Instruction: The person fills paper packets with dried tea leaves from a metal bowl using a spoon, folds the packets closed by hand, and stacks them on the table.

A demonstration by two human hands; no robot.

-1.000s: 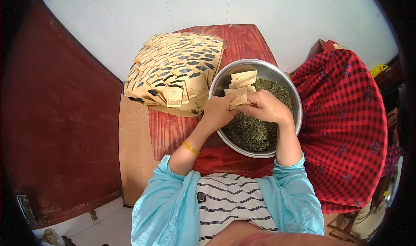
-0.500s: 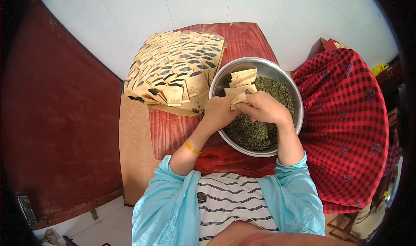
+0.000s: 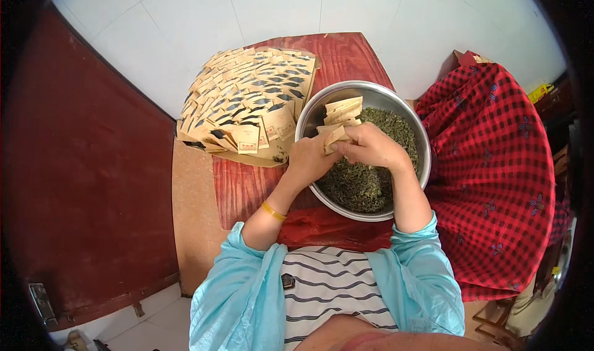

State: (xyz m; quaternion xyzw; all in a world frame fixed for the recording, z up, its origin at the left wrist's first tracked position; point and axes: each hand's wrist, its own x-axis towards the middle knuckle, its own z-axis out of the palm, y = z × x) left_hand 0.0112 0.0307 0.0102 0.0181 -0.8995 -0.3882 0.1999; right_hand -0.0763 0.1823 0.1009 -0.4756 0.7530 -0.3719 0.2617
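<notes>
One left grip [image 3: 307,157], one right grip [image 3: 375,145], both pinching one paper packet [image 3: 334,136], one steel bowl [image 3: 374,92]

Held between the hands [image 3: 379,145], 1 small tan paper packet [image 3: 333,135], tilted and partly covered, above the left side of a round silver bowl [image 3: 359,90]. Just beyond, inside the bowl, more tan packets [image 3: 344,108], bunched and overlapping. Below, loose dark-green leaf bits [image 3: 362,187], dry-looking, covering much of the inside.

Red wooden table [image 3: 351,60], cardboard tray [image 3: 263,160] at left, metal basin [image 3: 378,96] at right
</notes>
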